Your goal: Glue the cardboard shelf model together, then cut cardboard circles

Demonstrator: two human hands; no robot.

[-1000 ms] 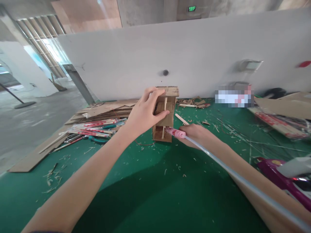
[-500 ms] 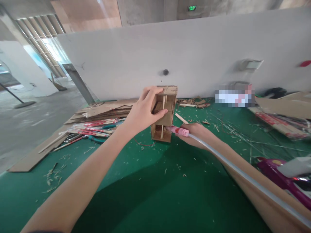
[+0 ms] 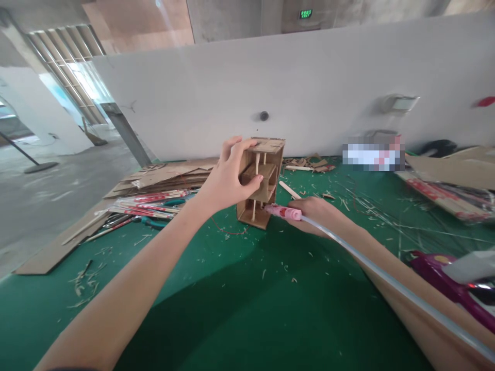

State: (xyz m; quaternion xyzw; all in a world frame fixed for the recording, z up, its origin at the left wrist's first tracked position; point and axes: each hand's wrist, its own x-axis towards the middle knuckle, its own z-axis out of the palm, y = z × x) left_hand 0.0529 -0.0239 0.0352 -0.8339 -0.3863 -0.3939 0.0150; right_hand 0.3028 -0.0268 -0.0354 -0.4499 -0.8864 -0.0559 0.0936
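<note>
My left hand (image 3: 232,180) grips the upper left side of a small cardboard frame (image 3: 269,146), thumb across its front and fingers near its top. The frame stands tilted on the green table, with thin wooden sticks (image 3: 257,165) upright between its cardboard levels. My right hand (image 3: 319,212) is closed round a pink glue gun (image 3: 284,212), whose tip is at the frame's lower right opening. From its back end a long translucent glue stick (image 3: 367,269) runs along my right forearm. A flat wooden stick (image 3: 289,189) shows beside my right fingers; whether they touch it I cannot tell.
Stacked cardboard sheets (image 3: 166,175) and wrapped red-and-white sticks (image 3: 147,201) lie at left. Scraps (image 3: 313,164) sit behind my right hand. A purple object (image 3: 433,265) stands at right, near more cardboard (image 3: 456,167). A pale panel (image 3: 216,98) closes off the back.
The cardboard frame has turned and tilted slightly, so more of its top and right side shows. My left hand has shifted a little with it; the glue gun has barely moved.
</note>
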